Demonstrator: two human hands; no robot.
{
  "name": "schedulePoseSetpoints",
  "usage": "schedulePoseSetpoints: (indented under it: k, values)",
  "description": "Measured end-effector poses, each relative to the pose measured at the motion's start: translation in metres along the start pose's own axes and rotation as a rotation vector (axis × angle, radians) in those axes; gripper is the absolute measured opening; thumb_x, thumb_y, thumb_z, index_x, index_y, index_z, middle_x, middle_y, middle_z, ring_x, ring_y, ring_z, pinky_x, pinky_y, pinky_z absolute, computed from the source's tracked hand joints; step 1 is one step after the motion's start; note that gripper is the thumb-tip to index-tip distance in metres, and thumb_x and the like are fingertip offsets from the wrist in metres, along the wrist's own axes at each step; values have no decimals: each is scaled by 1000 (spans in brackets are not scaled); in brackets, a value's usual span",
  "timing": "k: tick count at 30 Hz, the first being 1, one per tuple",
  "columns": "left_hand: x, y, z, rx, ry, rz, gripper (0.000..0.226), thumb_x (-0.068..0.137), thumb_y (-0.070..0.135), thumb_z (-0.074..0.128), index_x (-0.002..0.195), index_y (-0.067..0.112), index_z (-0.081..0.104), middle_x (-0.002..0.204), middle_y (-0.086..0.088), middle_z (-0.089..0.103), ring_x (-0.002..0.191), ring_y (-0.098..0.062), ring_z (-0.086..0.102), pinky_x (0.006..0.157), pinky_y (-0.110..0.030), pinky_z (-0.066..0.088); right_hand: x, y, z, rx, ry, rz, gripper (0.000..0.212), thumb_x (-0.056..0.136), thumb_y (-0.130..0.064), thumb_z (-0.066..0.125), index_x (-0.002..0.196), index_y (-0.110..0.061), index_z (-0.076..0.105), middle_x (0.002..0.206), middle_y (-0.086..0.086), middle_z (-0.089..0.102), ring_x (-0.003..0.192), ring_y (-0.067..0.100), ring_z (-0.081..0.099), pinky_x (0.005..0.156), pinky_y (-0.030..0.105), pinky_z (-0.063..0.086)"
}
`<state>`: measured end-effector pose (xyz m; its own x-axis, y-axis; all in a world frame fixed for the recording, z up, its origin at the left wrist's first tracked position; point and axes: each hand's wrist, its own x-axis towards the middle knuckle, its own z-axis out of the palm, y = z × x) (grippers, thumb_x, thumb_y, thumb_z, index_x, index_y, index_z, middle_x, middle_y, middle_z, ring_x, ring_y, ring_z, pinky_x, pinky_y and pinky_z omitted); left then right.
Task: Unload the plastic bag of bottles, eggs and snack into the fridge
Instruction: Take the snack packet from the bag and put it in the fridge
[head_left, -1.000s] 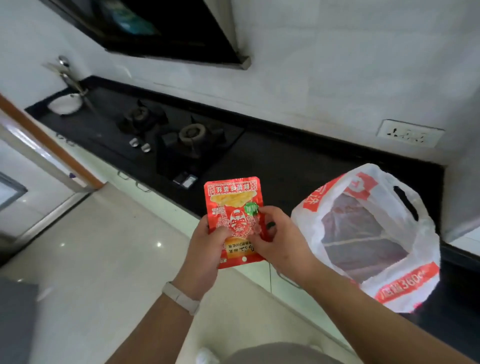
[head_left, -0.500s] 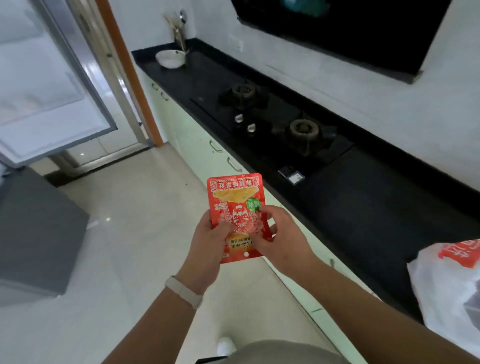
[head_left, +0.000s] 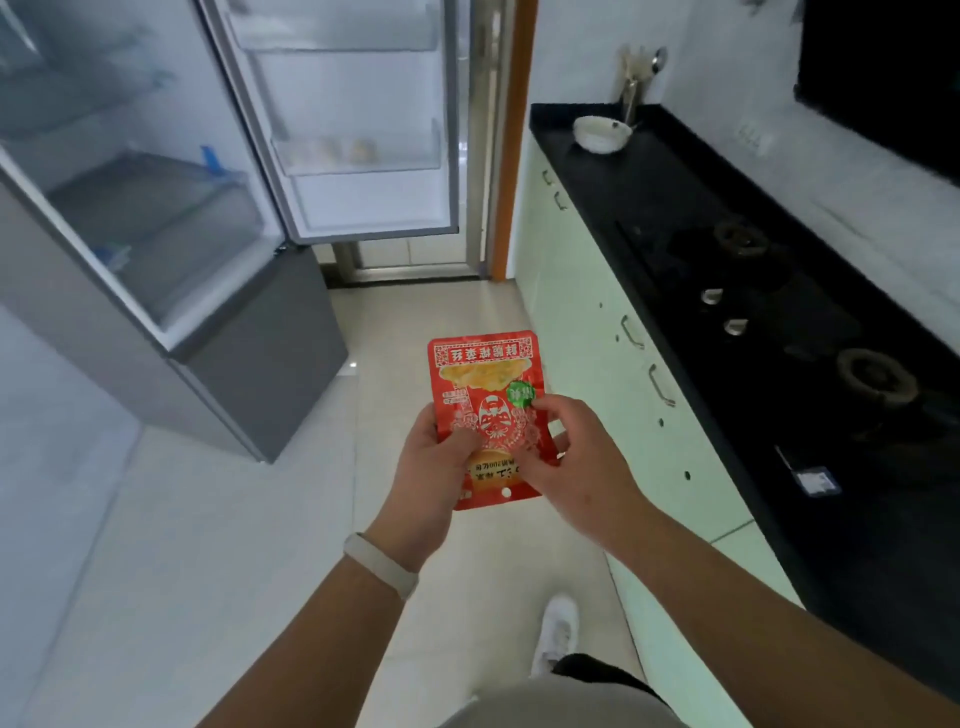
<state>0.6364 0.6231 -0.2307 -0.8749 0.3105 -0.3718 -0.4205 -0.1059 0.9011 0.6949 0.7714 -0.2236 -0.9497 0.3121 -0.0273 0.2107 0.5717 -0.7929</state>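
A flat red snack packet (head_left: 485, 384) is held upside down over the floor in both hands. My left hand (head_left: 428, 467) pinches its lower left edge, and my right hand (head_left: 569, 457) grips its right side. The grey fridge (head_left: 218, 332) stands ahead on the left with its upper door (head_left: 353, 197) swung open. Several pale eggs (head_left: 343, 150) sit in a door shelf. The inner shelves (head_left: 150, 208) hold a small blue item. The plastic bag is out of view.
A black countertop (head_left: 675, 260) with a gas hob (head_left: 779, 322) runs along the right over pale green cabinets (head_left: 597, 332). A white bowl (head_left: 601, 134) sits at its far end. Light tiled floor (head_left: 234, 519) lies between fridge and cabinets. My white shoe (head_left: 556, 631) shows below.
The view has swung left from the counter and plastic bag toward the open fridge. The bag has left the view. Both hands keep the same hold on the snack packet.
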Motion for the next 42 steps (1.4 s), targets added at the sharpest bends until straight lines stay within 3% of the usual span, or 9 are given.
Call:
schedulePoseSetpoints:
  k: [3, 9, 23, 28, 35, 42]
  values:
    - [18, 10, -17, -16, 99, 9, 31, 97, 9, 57, 123, 25, 60, 109, 0, 76, 96, -28, 75, 88, -53, 59, 33, -9, 17, 6, -71, -55, 52, 88, -36, 70, 132, -28, 44, 118, -13, 47, 88, -1, 57, 61, 6, 48]
    - [73, 36, -21, -50, 241, 27, 28, 97, 9, 59, 119, 26, 59, 109, 0, 76, 94, -28, 75, 87, -51, 60, 110, -14, 30, 51, -162, -134, 52, 88, -36, 71, 132, -26, 45, 117, -14, 47, 96, 7, 58, 71, 13, 53]
    - [220, 109, 35, -46, 363, 82, 31, 97, 7, 59, 125, 20, 56, 113, -5, 74, 95, -30, 75, 83, -49, 61, 301, -4, -7, 88, -221, -268, 56, 87, -40, 71, 135, -25, 44, 127, -9, 51, 102, 11, 60, 74, 19, 58]
    - [239, 127, 14, -45, 442, 100, 27, 97, 7, 58, 121, 21, 57, 108, -3, 75, 92, -28, 76, 79, -46, 62, 335, -20, 12, 112, -277, -321, 56, 87, -38, 72, 134, -26, 44, 125, -9, 50, 100, 10, 60, 74, 19, 58]
    - [276, 140, -36, -75, 524, 108, 28, 98, 11, 59, 124, 19, 58, 111, -5, 75, 95, -29, 75, 85, -51, 60, 387, -48, 58, 85, -363, -385, 54, 87, -36, 72, 133, -24, 45, 116, -13, 47, 93, 6, 58, 66, 13, 52]
    - [339, 161, -117, -108, 520, 77, 29, 97, 11, 60, 126, 19, 57, 111, -5, 75, 94, -29, 75, 84, -51, 60, 450, -87, 129, 33, -392, -384, 54, 87, -34, 72, 133, -25, 45, 119, -12, 48, 91, 5, 57, 67, 14, 54]
